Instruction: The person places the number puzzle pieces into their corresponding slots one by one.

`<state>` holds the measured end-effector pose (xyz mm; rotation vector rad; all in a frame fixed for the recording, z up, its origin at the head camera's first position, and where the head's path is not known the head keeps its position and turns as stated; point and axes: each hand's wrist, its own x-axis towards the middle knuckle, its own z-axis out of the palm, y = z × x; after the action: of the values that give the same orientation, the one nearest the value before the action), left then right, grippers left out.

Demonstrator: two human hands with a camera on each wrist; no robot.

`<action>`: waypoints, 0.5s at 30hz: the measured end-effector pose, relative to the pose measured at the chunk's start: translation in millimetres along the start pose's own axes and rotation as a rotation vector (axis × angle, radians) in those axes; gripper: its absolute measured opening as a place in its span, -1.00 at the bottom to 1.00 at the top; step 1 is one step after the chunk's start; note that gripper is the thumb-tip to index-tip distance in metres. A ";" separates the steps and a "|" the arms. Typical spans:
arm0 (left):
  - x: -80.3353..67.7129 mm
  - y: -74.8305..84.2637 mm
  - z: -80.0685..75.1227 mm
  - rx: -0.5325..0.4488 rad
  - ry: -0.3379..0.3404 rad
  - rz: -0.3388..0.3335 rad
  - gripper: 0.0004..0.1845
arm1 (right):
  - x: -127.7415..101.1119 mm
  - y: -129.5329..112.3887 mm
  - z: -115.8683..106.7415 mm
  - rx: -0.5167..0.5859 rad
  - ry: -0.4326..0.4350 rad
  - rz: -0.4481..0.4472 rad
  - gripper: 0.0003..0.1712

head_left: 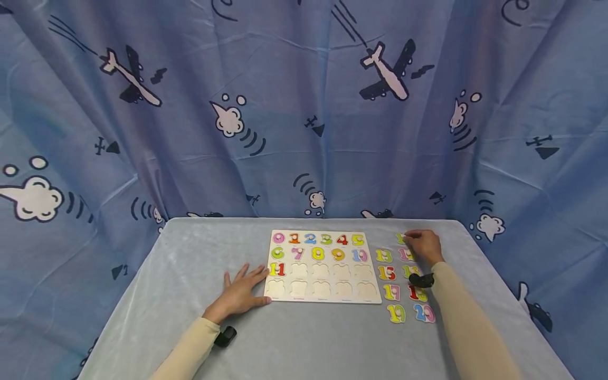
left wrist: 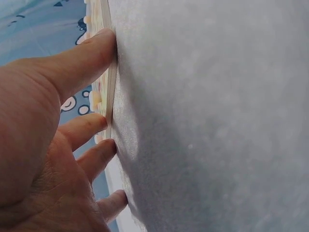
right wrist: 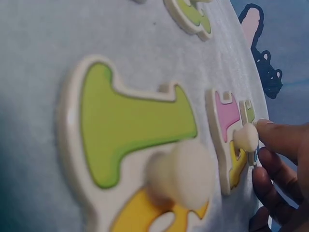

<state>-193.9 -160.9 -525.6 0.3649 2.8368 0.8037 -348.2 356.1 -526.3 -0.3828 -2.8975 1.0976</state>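
While the left hand (head_left: 239, 293) rests against the nine o'clock edge of the board (head_left: 310, 281), its fingers spread and nearly straight, the right hand (head_left: 424, 245) bends over the top piece (head_left: 400, 238), out past the board's two o'clock corner. Picking up that piece looks like the step in hand; going by the sequence, it should be the 12. Thumb and fingers curl in at it (its knob is hidden behind them), so I cannot tell whether they pinch it or only touch.

Every number through the 11 (head_left: 277, 269) sits in place, and the first vacant recess (head_left: 299, 271) lies at three o'clock of it. The next move seems to call for a straight lift, then a carry toward half past eight, high enough to pass over the 10 (head_left: 363, 257) and the 9 (head_left: 338, 255).

Room looks tight around the top piece: the 14 (head_left: 405, 254) lies just beside it at six o'clock, the 13 (head_left: 384, 256) near at eight, and only a narrow strip of table (head_left: 323, 343) parts the 13 from the board. Toward twelve, the table's far edge is near, with the curtain (head_left: 294, 158) beyond. Bare table spreads wide at the board's six o'clock side.
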 end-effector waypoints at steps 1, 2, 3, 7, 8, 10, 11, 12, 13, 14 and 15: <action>0.1 0.2 0.6 -0.001 -0.002 0.000 -0.17 | -0.4 1.1 -0.2 0.000 0.004 -0.001 -0.59; 0.3 0.4 1.2 0.000 -0.005 0.001 -0.17 | -1.1 1.8 -0.5 -0.003 0.010 -0.004 -0.59; 0.6 0.4 2.0 -0.001 -0.005 0.001 -0.16 | -1.9 2.1 -0.7 -0.008 0.023 -0.010 -0.59; 1.0 1.1 2.6 -0.004 -0.008 0.002 -0.16 | -10.9 -8.4 -2.3 -0.024 0.107 -0.066 -0.61; 0.9 1.4 2.3 -0.005 -0.011 0.001 -0.16 | -15.0 -14.2 -2.1 -0.027 0.128 -0.091 -0.61; 0.3 2.1 0.9 -0.004 -0.013 -0.002 -0.16 | -24.3 -27.8 -1.2 -0.028 0.166 -0.155 -0.64; -0.1 2.5 0.2 -0.004 -0.014 -0.004 -0.16 | -29.7 -34.9 0.0 -0.026 0.176 -0.190 -0.66; -0.4 2.6 -0.2 -0.002 -0.015 -0.006 -0.16 | -35.2 -41.9 1.8 -0.020 0.182 -0.215 -0.67; -0.7 2.9 -0.6 0.000 -0.015 -0.006 -0.17 | -41.2 -48.7 3.5 -0.014 0.183 -0.242 -0.68; -1.0 3.1 -0.9 0.001 -0.015 -0.004 -0.17 | -47.1 -54.8 5.7 -0.004 0.179 -0.267 -0.69; -1.1 3.2 -0.9 0.004 -0.013 -0.003 -0.17 | -52.7 -59.9 8.4 -0.001 0.180 -0.295 -0.70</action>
<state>-192.4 -159.1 -523.0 0.3656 2.8261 0.7927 -311.3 295.1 -489.8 -0.0458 -2.6847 0.9606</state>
